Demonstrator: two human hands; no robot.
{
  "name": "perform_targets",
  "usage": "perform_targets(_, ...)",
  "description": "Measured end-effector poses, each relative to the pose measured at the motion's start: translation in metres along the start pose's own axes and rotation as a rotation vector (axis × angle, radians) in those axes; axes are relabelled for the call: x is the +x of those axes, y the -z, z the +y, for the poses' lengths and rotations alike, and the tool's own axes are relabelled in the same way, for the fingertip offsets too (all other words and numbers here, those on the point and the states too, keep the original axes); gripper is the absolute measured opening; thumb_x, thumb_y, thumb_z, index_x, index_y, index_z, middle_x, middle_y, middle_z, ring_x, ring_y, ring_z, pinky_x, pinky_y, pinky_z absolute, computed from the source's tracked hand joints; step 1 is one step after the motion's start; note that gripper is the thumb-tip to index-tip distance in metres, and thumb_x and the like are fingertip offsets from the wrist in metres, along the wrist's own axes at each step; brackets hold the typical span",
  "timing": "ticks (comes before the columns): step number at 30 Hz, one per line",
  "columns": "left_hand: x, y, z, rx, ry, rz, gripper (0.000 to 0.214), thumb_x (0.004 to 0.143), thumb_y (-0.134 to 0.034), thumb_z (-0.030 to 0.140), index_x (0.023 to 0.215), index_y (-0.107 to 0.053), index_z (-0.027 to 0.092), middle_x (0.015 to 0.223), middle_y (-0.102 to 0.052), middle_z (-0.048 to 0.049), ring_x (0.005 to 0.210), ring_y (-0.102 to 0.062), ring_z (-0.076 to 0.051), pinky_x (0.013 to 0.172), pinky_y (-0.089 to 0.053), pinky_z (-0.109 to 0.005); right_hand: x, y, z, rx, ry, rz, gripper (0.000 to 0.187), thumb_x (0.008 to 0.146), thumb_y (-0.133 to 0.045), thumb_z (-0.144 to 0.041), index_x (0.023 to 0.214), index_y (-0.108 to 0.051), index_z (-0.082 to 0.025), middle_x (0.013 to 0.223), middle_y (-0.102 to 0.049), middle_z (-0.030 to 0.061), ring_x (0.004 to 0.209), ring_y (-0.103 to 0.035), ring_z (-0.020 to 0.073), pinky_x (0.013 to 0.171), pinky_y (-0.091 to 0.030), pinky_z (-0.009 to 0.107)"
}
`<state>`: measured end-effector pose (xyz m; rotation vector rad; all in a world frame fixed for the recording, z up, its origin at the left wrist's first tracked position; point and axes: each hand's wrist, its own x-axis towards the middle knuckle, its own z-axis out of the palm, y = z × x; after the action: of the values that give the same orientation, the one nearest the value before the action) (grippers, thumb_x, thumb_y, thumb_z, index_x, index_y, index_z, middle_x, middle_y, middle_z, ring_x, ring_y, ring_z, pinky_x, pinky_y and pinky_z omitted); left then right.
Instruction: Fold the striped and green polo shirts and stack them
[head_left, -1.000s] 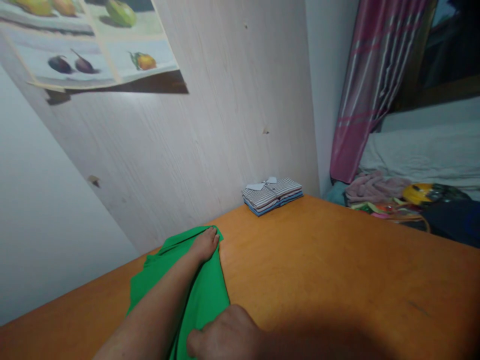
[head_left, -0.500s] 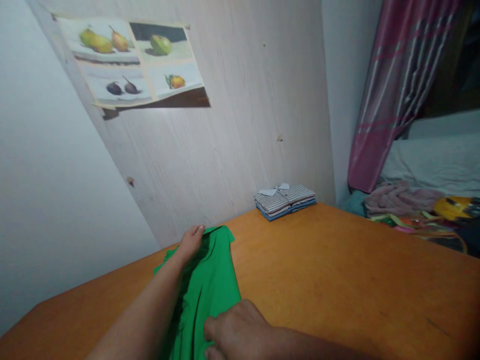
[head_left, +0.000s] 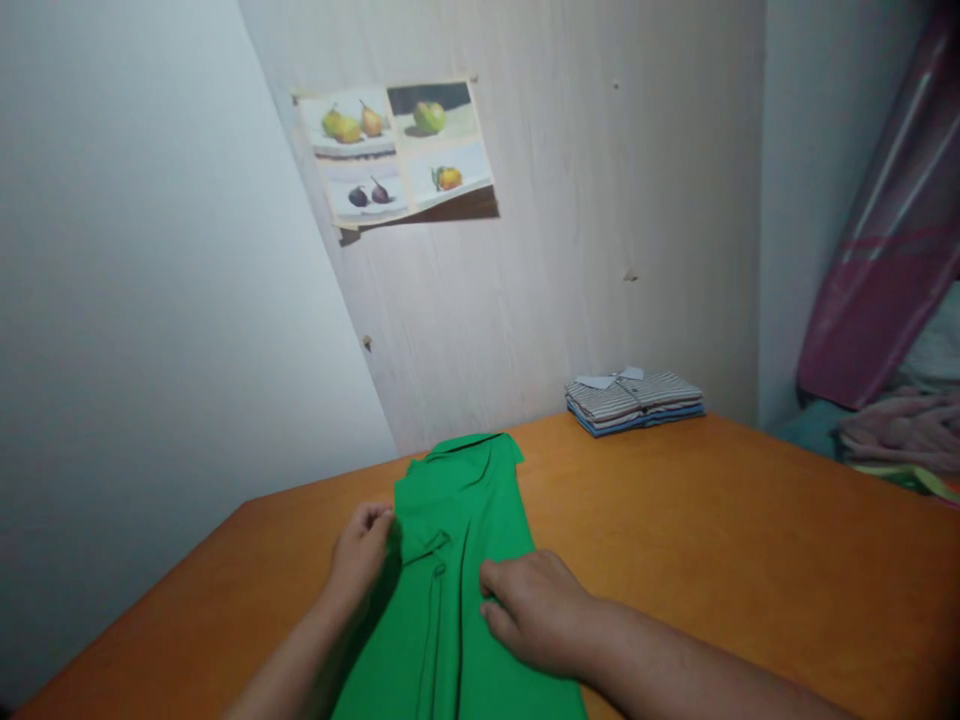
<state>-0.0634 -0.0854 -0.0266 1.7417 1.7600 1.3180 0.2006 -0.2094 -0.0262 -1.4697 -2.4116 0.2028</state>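
Note:
A green shirt point(head_left: 487, 510) lies lengthwise on the orange-brown table point(head_left: 675, 540), its collar end toward the wall and its near end cut off by the bottom of the view. Along its left edge, by what looks like a sleeve with a cuff slit, my left hand point(head_left: 361, 550) is closed in a pinch on the cloth. My right hand point(head_left: 541, 608) rests over the shirt's right half, fingers curled in against the fabric; its fingertips are partly hidden. Loose folds run down the middle between both hands.
A neat stack of folded shirts point(head_left: 637, 402), striped on top with blue below, sits at the table's back edge. Fruit pictures point(head_left: 420, 150) hang on the panelled wall. To the right are a pink curtain point(head_left: 870, 300) and a heap of pinkish cloth point(head_left: 900, 430).
My left hand has come back from the collar to the shirt's left edge, and the sleeve part now lies flatter. My right hand is farther up the shirt. The view has turned left.

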Motion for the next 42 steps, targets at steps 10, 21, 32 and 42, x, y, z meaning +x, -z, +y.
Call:
perform_targets(10,-0.049,0.007,-0.001,0.454,-0.280,-0.266,0.013,0.077,-0.049,0.010,0.077,-0.054,0.022,0.086,-0.064,-0.0048,0.087,-0.060,-0.021,0.075,-0.042,-0.028,-0.002,0.012,0.004,-0.046,-0.151,-0.034,0.021,0.094,-0.049,-0.033,0.100,-0.066,-0.023,0.095,-0.076,0.0095,0.087,-0.070,0.0262,0.067,-0.035,0.031)
perform_targets(21,-0.049,0.007,0.003,0.658,-0.352,-0.291,0.015,0.081,-0.046,0.010,0.079,-0.052,0.023,0.092,-0.064,-0.0081,0.091,-0.059,-0.024,0.074,-0.040,-0.031,0.002,0.013,0.027,-0.146,-0.416,0.084,0.025,0.093,-0.046,-0.033,0.094,-0.068,-0.021,0.095,-0.076,0.0114,0.088,-0.071,0.0280,0.063,-0.032,0.033)
perform_targets(32,-0.053,0.004,0.013,0.797,-0.379,-0.319,0.015,0.087,-0.046,0.015,0.087,-0.059,0.023,0.104,-0.065,-0.0111,0.099,-0.059,-0.027,0.079,-0.041,-0.036,0.019,0.002,0.024,-0.105,-0.570,0.134,0.046,0.094,-0.048,-0.062,0.107,-0.060,-0.020,0.104,-0.073,0.0116,0.097,-0.069,0.0282,0.071,-0.041,0.033)
perform_targets(42,-0.059,0.003,0.023,0.774,-0.396,-0.337,0.014,0.087,-0.047,0.021,0.094,-0.059,0.024,0.107,-0.066,-0.0106,0.097,-0.063,-0.028,0.074,-0.041,-0.035,0.023,-0.003,0.034,-0.085,-0.605,0.166,0.025,0.097,-0.048,-0.042,0.096,-0.062,-0.022,0.097,-0.075,0.0076,0.091,-0.069,0.0242,0.064,-0.033,0.031)
